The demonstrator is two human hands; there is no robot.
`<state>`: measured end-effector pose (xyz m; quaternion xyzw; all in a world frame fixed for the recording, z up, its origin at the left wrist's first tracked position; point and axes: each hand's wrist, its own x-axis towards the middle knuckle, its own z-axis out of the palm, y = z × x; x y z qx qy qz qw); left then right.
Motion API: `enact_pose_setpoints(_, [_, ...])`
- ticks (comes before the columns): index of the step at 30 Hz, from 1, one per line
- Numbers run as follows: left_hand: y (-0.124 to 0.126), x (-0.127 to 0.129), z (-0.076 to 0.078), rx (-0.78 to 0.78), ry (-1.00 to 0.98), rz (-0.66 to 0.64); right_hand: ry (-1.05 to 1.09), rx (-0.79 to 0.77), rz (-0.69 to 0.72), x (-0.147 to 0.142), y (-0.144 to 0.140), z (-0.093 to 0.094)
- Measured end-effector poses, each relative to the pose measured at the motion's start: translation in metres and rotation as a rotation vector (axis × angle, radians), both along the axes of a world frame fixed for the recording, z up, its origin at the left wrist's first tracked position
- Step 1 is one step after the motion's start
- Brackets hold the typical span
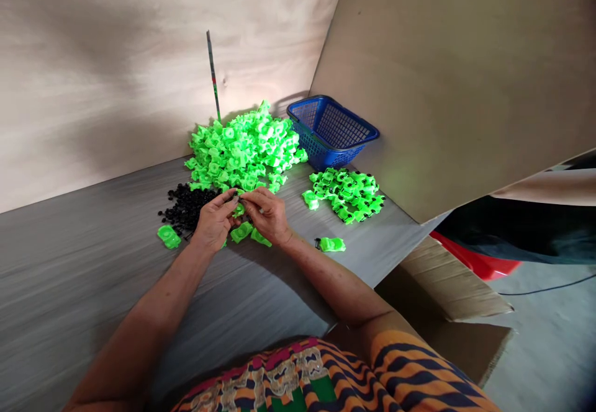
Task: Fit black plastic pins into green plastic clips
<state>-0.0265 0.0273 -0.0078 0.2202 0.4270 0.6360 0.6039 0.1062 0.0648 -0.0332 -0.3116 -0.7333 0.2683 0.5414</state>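
Note:
My left hand [215, 218] and my right hand [269, 214] meet over the table, fingertips closed around one small green plastic toy car [238, 210]. A dark bit shows at its top between the fingers; its exact shape is hidden. Left of my hands lies a heap of small black wheels [189, 210]. Behind them rises a big pile of green toy car bodies [242, 148]. Single green pieces rest below my hands, and one green car body [169, 236] lies by the wheels.
A blue plastic basket [333, 129] stands at the back right. Before it are green cars with black wheels [347, 193], and one lone car [331, 244] lies nearer. A thin stick [213, 77] leans on the back panel. Right of the table are a cardboard box [456, 275] and another person's arm [554, 187].

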Motion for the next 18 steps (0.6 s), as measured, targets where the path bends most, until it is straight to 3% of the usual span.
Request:
enact_pose_setpoints(5, [-0.003, 0.001, 0.002, 0.056, 0.094, 0.025, 0.243, -0.466, 0.237, 0.005, -0.007, 0.015])
enact_pose_setpoints(8, [-0.004, 0.002, 0.003, 0.061, 0.197, 0.037, 0.318, -0.609, 0.355, 0.012, -0.007, 0.023])
enact_pose_setpoints(13, [-0.003, 0.003, 0.003, 0.076, 0.287, 0.066, 0.317, -0.656, 0.418, 0.021, -0.002, 0.027])
enact_pose_setpoints(18, [-0.002, 0.003, 0.001, 0.082, 0.278, 0.054, 0.264, -0.559, 0.367, 0.019, 0.001, 0.02])
